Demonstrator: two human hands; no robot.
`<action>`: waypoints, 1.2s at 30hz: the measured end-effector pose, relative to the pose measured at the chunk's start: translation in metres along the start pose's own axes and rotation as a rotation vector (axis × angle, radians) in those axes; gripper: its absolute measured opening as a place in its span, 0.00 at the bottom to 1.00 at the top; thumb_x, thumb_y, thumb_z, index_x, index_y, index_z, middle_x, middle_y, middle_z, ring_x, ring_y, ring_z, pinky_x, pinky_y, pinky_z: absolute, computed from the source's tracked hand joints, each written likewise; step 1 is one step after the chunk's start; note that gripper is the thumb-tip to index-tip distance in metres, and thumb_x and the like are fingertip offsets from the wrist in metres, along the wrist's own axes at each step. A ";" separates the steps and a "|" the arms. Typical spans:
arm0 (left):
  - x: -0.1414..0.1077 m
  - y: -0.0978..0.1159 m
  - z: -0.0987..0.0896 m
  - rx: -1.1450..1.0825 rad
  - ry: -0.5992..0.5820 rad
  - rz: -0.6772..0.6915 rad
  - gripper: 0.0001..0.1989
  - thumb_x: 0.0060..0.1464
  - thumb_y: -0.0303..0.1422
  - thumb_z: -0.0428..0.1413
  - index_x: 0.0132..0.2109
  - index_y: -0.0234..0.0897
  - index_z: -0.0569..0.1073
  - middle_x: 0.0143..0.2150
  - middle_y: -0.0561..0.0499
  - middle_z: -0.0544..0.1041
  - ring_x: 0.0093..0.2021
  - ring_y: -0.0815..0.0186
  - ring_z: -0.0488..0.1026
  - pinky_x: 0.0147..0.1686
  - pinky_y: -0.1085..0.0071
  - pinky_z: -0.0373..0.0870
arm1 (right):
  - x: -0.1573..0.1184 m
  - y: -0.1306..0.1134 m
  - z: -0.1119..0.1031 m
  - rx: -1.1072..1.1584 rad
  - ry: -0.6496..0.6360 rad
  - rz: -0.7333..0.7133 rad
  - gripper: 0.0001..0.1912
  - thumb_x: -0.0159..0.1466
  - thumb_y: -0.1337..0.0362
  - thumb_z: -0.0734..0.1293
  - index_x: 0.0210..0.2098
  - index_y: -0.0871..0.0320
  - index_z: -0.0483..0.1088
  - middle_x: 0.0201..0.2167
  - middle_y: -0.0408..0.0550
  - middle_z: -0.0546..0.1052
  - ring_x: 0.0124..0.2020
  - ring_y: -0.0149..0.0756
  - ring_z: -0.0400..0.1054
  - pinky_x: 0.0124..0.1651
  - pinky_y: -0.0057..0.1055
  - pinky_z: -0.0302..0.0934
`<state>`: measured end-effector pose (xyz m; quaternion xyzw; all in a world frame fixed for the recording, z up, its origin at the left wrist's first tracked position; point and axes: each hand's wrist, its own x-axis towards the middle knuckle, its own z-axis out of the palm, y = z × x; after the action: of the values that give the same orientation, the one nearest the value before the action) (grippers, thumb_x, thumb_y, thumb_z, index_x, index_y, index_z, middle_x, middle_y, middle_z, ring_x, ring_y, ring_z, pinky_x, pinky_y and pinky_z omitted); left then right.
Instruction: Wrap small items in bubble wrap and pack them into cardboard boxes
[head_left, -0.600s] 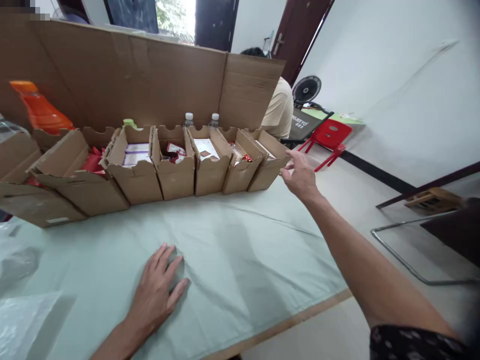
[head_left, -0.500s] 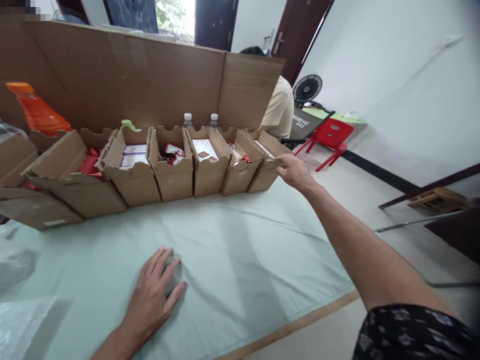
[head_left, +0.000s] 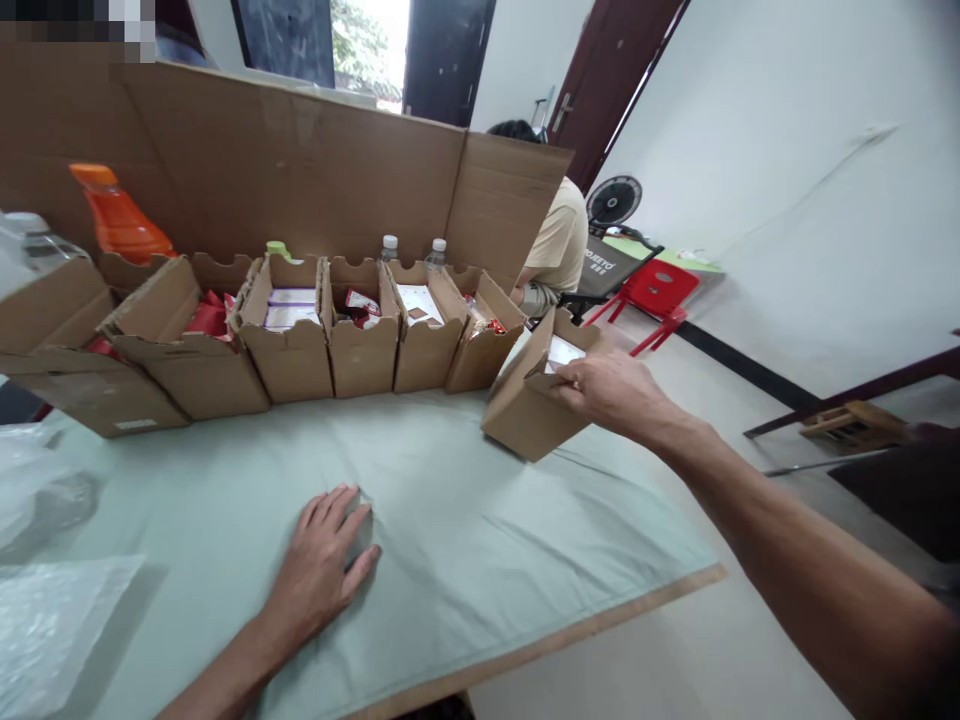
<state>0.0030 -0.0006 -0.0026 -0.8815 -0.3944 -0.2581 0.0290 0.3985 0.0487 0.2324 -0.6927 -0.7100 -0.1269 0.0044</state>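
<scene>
My right hand [head_left: 611,385] grips the front rim of a cardboard box [head_left: 529,415], which stands turned at an angle and apart from the row on its left. White packaging [head_left: 562,353] shows inside it. Palm down, my left hand [head_left: 326,550] lies on the pale green tablecloth [head_left: 442,500] with fingers spread and nothing held. The row of open boxes holds a box with gold and red wrapped items [head_left: 487,322], one with a white patterned carton [head_left: 418,303], one with dark and red packs [head_left: 364,305], one with white and purple cartons [head_left: 291,308] and one with red packets [head_left: 210,315].
A tall cardboard panel [head_left: 315,165] rises behind the row, with an orange bottle [head_left: 127,220] and clear bottles [head_left: 389,248] before it. Bubble wrap [head_left: 67,630] lies at the left. Beyond the table are a seated person [head_left: 562,240], a red chair [head_left: 660,290] and a fan [head_left: 615,202].
The rightmost box has been pulled toward me out of the row and turned, with my right hand on its rim. My left hand stays on the cloth. The view has shifted slightly.
</scene>
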 end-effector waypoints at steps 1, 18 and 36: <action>0.000 0.000 0.000 -0.003 -0.005 -0.007 0.17 0.64 0.37 0.55 0.56 0.36 0.75 0.62 0.36 0.76 0.63 0.46 0.72 0.60 0.45 0.71 | 0.000 -0.013 -0.007 0.008 -0.021 -0.021 0.11 0.59 0.61 0.68 0.20 0.53 0.74 0.21 0.46 0.76 0.25 0.36 0.65 0.30 0.33 0.48; -0.001 -0.013 -0.017 -0.256 0.087 -0.256 0.26 0.62 0.36 0.55 0.65 0.34 0.67 0.66 0.32 0.71 0.67 0.43 0.68 0.63 0.40 0.68 | 0.030 -0.136 -0.061 0.648 0.408 -0.127 0.14 0.67 0.62 0.65 0.30 0.61 0.78 0.26 0.44 0.76 0.32 0.34 0.71 0.39 0.31 0.63; 0.087 -0.032 -0.019 -0.657 0.074 -0.694 0.23 0.51 0.49 0.59 0.45 0.36 0.73 0.36 0.48 0.78 0.33 0.60 0.74 0.32 0.65 0.71 | -0.009 -0.105 0.135 1.181 0.062 -0.022 0.23 0.59 0.57 0.71 0.53 0.55 0.73 0.50 0.54 0.80 0.45 0.47 0.74 0.40 0.38 0.72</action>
<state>0.0204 0.0756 0.0508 -0.6507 -0.5614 -0.3947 -0.3251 0.3187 0.0640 0.0818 -0.5614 -0.6671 0.2698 0.4086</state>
